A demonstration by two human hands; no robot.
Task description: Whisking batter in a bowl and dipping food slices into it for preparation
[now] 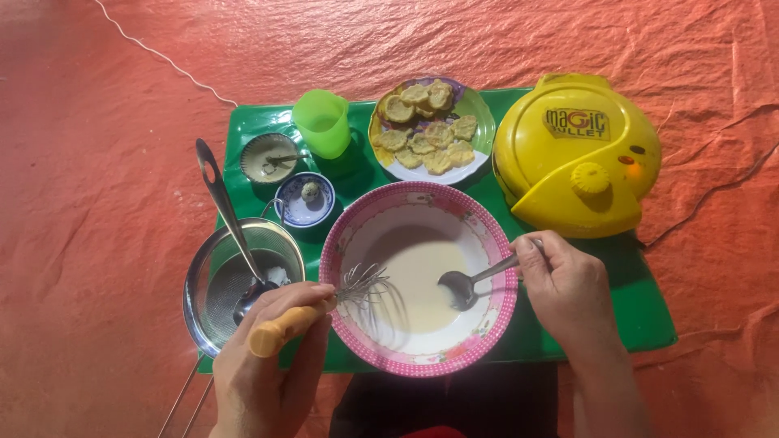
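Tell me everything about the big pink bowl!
The pink bowl is round, looks plastic, with a dotted pink rim and flowers inside on white. It sits upright on the green tray, holding pale runny batter. The left hand dips a whisk in; the right hand holds a spoon inside.

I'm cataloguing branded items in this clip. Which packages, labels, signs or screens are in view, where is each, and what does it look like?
Printed label: on the domed lid of the yellow appliance at the right end of the green tray; dark lettering on a lighter curved patch.
No packages, signs or screens show.
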